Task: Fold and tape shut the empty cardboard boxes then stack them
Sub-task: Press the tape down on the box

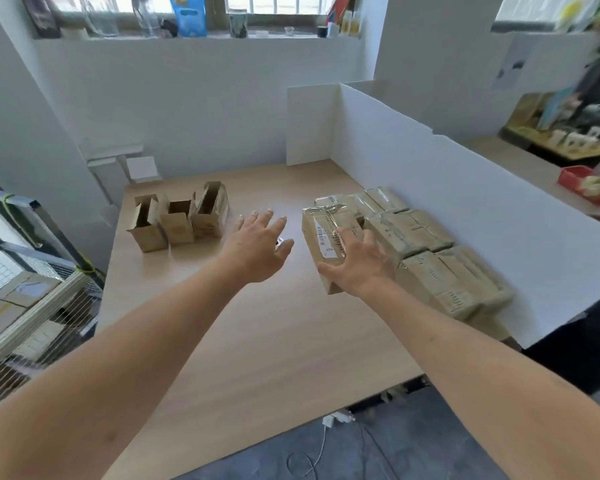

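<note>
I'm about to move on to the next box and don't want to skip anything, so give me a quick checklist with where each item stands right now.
1. Taped box set against the stack of taped boxes: ok, it sits at the stack's left edge.
2. Right hand let go of it: not ok, the spread fingers rest on its top.
3. Left hand free for the next box: ok, open above the table, holding nothing.
4. Open boxes left to do: ok, three stand upright at the far left with flaps up.
5. Tape to hand: cannot tell; a small shiny thing shows past the left hand, too hidden to name.
</note>
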